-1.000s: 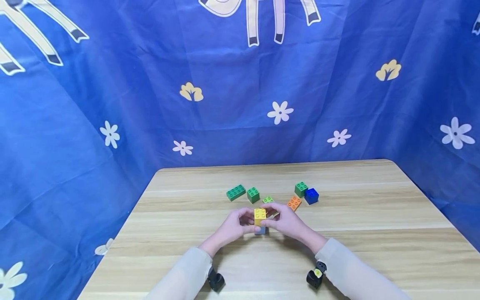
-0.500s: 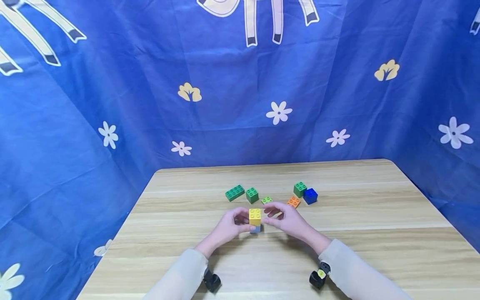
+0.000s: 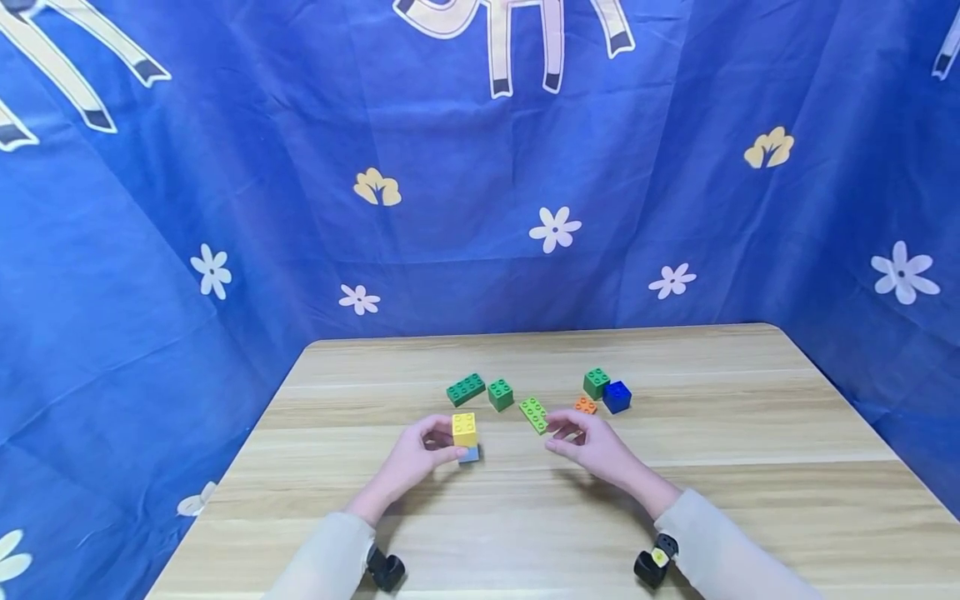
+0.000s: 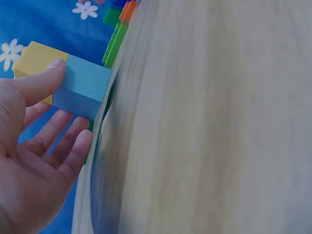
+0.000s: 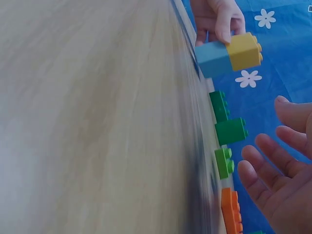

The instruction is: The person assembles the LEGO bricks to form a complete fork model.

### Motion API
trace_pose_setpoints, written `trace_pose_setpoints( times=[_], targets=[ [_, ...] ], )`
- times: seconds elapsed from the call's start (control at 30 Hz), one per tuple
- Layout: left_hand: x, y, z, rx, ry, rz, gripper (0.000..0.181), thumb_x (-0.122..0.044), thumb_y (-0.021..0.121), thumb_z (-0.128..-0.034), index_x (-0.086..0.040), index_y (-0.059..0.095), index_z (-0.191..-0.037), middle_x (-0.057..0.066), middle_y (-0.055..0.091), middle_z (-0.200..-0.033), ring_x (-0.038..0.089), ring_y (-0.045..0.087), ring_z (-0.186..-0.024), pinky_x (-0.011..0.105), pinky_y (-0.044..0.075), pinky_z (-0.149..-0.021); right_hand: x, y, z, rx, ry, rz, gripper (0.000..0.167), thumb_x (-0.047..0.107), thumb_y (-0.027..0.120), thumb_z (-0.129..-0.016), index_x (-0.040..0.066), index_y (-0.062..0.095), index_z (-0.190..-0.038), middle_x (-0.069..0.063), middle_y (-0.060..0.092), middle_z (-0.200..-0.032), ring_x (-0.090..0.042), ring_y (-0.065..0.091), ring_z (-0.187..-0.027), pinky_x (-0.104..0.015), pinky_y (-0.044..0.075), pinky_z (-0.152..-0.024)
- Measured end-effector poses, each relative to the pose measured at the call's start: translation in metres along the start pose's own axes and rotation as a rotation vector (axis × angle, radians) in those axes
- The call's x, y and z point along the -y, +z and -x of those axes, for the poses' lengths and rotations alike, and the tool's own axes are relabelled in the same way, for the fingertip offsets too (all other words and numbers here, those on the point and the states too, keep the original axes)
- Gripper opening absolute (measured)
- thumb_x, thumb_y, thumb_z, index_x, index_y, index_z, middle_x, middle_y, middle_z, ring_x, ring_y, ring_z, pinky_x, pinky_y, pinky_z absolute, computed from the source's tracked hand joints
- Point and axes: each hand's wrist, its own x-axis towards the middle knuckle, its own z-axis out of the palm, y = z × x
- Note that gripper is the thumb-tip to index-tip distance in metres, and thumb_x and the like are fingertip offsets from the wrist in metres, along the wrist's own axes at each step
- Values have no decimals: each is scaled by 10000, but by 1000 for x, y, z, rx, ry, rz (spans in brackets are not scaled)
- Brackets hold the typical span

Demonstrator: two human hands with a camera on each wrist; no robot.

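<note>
A yellow brick (image 3: 464, 427) is stacked on a light blue brick (image 3: 469, 454); in the left wrist view the yellow brick (image 4: 41, 59) and the light blue brick (image 4: 83, 85) are joined. My left hand (image 3: 422, 447) pinches this stack between thumb and fingers, the thumb lying across the seam. Over the table to the right, my right hand (image 3: 592, 446) has relaxed fingers and holds nothing, as the right wrist view of the right hand (image 5: 282, 170) confirms. Just beyond its fingertips lies a flat lime green brick (image 3: 534, 415).
Behind the hands lie a long dark green brick (image 3: 466, 389), a green cube brick (image 3: 500, 394), another green brick (image 3: 596, 382), a dark blue brick (image 3: 617, 397) and an orange brick (image 3: 586, 406) partly behind the right hand. A blue patterned cloth (image 3: 450, 208) hangs behind the wooden table (image 3: 360, 367).
My right hand has let go of the stack and moved right. The left hand has carried the yellow and light blue bricks leftward, and the lime green brick now shows fully.
</note>
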Motion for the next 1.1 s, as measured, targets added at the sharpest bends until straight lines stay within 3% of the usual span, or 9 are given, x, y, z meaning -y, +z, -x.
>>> trace_pose_setpoints(
  times=[0.37,0.7,0.9,1.1],
  targets=[
    [11,-28,3,-103,-40,-2,438,-174,800,-720,-68,614,-1103,80,642,-978,207,610,-912,273,497,-822,10,-13,8,-31,13,47,288,25,648,-850,-23,594,-1129,-226,614,-1030,-316,583,-910,-355,489,-759],
    [14,-44,8,-163,-78,-6,450,-171,793,-733,-54,608,-1125,95,643,-1001,208,609,-934,259,488,-835,-30,-23,7,-64,-3,21,339,122,682,-847,-28,597,-1139,-184,625,-1035,-233,590,-889,-286,505,-724],
    [21,-53,11,-186,-84,-36,468,-223,790,-739,-54,602,-1132,90,641,-1010,193,606,-935,241,488,-821,-33,-28,11,-67,8,25,359,138,680,-852,-38,588,-1151,-171,630,-1015,-241,593,-883,-289,506,-732],
    [-8,-56,23,-204,-102,-68,413,-111,750,-780,7,582,-1138,141,632,-1025,246,589,-964,243,480,-830,-5,-34,20,-81,20,53,292,18,641,-856,-52,588,-1134,-224,626,-1003,-327,590,-894,-321,509,-743]
  ],
)
